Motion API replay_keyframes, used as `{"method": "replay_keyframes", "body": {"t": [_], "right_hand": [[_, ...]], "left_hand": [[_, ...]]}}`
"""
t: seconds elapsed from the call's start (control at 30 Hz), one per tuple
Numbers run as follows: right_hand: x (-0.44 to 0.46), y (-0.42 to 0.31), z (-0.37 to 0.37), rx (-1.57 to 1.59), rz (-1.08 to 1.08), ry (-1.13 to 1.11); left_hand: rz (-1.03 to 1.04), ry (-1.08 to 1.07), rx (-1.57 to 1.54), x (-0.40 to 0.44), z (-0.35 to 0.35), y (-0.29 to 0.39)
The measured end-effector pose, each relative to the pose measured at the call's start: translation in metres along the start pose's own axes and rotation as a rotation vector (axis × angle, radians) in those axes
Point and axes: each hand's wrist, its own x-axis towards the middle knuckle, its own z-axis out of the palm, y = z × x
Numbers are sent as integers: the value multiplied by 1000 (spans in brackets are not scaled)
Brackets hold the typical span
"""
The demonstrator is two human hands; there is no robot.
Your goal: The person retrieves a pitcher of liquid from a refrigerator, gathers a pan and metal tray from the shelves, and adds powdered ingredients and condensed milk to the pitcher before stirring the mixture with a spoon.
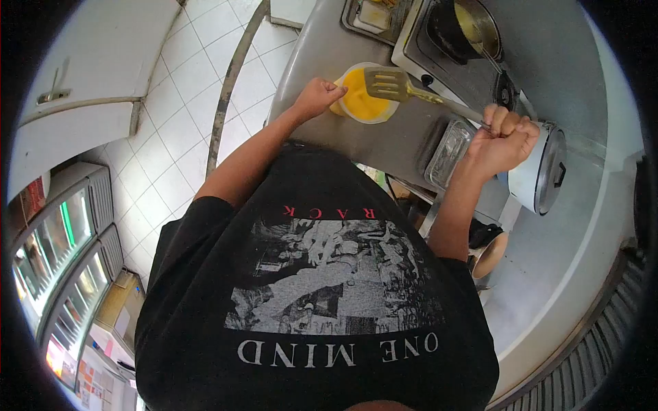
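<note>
My left hand [318, 98] pinches the rim of a pale bowl [373, 120] at its left side. Yellow liquid [361, 97] fills much of the bowl, which rests on the grey counter [329, 55]. In my right hand [502, 137] is the handle of a slotted spatula [387, 83], fingers wrapped round it. The spatula's blade is over the bowl's upper right part; whether it touches the liquid I cannot tell. Yellow smears show on its neck.
Beyond the bowl, a dark pan [466, 31] with something yellow inside sits on a white stove [419, 51]. A clear container [450, 152] stands right of the bowl. Near my right wrist is a large lidded white pot [538, 168]. A tray [373, 17] lies at the counter's far end.
</note>
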Motion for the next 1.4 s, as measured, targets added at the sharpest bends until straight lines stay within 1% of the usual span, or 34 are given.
{"method": "replay_keyframes", "body": {"t": [0.03, 0.13, 0.23, 0.33, 0.43, 0.5, 0.63, 0.77, 0.83, 1.03, 1.13, 1.23, 1.33, 1.4], "right_hand": [[3, -2, -5, 5, 7, 34], [7, -2, -24, 0, 43, 240], [11, 1, -46, -8, 122, 383], [12, 4, -68, 41, 221, 549], [10, 14, -104, 149, 292, 547], [6, 18, -115, 169, 308, 572], [-1, 27, -127, 183, 327, 617], [-2, 34, -135, 178, 329, 601], [-2, 33, -122, 134, 309, 626], [2, 37, -96, 27, 272, 539], [2, 42, -81, -14, 245, 432], [-2, 52, -70, -1, 227, 179], [-11, 63, -43, 17, 226, 95], [-16, 73, -33, 44, 218, -44]], "left_hand": [[-13, 1, -4, -1, 0, 2], [20, -25, -3, -4, -5, 12], [-5, -43, -37, -2, -4, 6], [29, -13, -51, -5, -3, 9], [-9, -27, -34, -1, -2, 4], [3, -21, -17, 0, -2, 0], [4, -16, -11, 4, 2, -9], [39, 30, -51, 0, 5, -6], [29, 18, -44, 1, 3, -7], [6, -30, -18, -1, -3, 4], [18, -6, -3, 0, -1, -1], [13, -2, -18, 2, 1, -6], [7, 3, -37, 1, 3, -8], [6, -2, -30, 0, 1, -4]]}}
